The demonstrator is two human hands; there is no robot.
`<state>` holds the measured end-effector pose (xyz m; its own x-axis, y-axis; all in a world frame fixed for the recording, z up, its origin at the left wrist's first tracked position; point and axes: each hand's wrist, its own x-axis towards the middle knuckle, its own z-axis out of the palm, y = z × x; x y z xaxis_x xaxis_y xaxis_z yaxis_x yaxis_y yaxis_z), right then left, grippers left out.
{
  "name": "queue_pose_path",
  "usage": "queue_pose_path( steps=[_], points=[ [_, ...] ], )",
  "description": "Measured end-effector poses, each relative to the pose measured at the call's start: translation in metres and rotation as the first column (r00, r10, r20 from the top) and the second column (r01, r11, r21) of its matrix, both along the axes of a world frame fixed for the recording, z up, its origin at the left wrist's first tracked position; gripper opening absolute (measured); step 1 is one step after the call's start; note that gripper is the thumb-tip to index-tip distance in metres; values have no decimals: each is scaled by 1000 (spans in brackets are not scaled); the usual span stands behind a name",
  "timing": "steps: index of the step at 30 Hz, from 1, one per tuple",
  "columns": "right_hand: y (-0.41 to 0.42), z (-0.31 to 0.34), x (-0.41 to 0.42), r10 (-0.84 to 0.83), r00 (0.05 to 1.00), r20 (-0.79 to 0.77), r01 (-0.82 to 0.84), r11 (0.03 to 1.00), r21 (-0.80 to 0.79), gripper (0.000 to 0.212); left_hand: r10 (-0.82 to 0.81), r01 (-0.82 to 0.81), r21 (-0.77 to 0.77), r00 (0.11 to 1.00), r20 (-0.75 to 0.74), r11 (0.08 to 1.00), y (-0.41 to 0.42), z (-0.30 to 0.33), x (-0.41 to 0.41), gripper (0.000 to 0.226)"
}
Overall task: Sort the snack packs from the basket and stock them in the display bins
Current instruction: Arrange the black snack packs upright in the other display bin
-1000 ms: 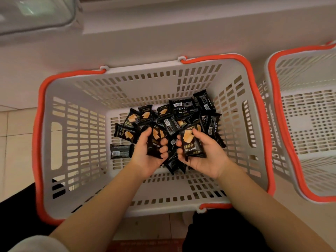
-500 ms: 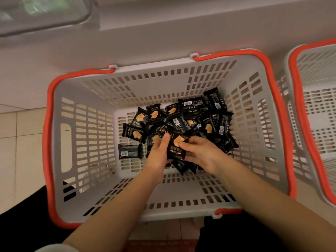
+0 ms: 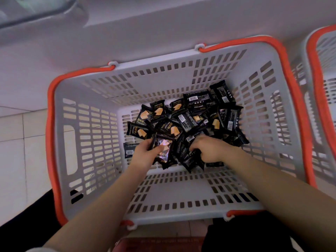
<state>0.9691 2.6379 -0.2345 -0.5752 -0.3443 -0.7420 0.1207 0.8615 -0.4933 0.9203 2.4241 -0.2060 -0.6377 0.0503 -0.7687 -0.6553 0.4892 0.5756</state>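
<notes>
A: Which items are held, and where is the stock located?

B: A stack of black snack packs (image 3: pixel 162 150) is gripped by the left hand (image 3: pixel 145 154), the thumb laid across the top wrapper and the fingers curled behind. The right hand (image 3: pixel 209 150) is seen palm down, its fingers curled into the loose pile of packs (image 3: pixel 190 117) just beyond and beneath it; whether a pack is actually grasped cannot be told.

A: How is the container arranged?

B: Both hands are lowered inside a grey slotted basket (image 3: pixel 98 135) with an orange rim. One pack (image 3: pixel 129 150) is lying apart, just left of the left hand. A second basket (image 3: pixel 321 73) is partly shown, well to the right of the right hand.
</notes>
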Motion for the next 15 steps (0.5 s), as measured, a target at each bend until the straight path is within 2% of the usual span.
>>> queue_pose_path(
  steps=[2,4,6,8,10,12,15],
  points=[
    [5,0,4,161,986,-48,-160,987,20,59,-84,84,-45,996,0,995,-3,-3,1,30],
    [6,1,8,336,926,-171,-319,940,120,58,-131,132,-70,991,18,989,-5,-5,2,45],
    [6,3,11,389,879,-275,-343,918,199,46,-166,167,-57,986,29,984,-4,-4,2,48],
    [7,11,10,264,911,-317,-225,962,154,35,-194,194,-32,981,16,980,-2,-4,2,46],
    [12,27,7,-53,954,-296,46,999,-29,36,-184,184,-8,983,-9,983,3,3,-1,44],
    [16,51,4,-349,901,-258,293,927,-232,37,-225,226,28,974,-33,974,7,14,-8,40],
    [20,95,2,-482,823,-299,358,851,-384,31,-464,472,81,880,-102,878,14,44,-20,31]
  ],
)
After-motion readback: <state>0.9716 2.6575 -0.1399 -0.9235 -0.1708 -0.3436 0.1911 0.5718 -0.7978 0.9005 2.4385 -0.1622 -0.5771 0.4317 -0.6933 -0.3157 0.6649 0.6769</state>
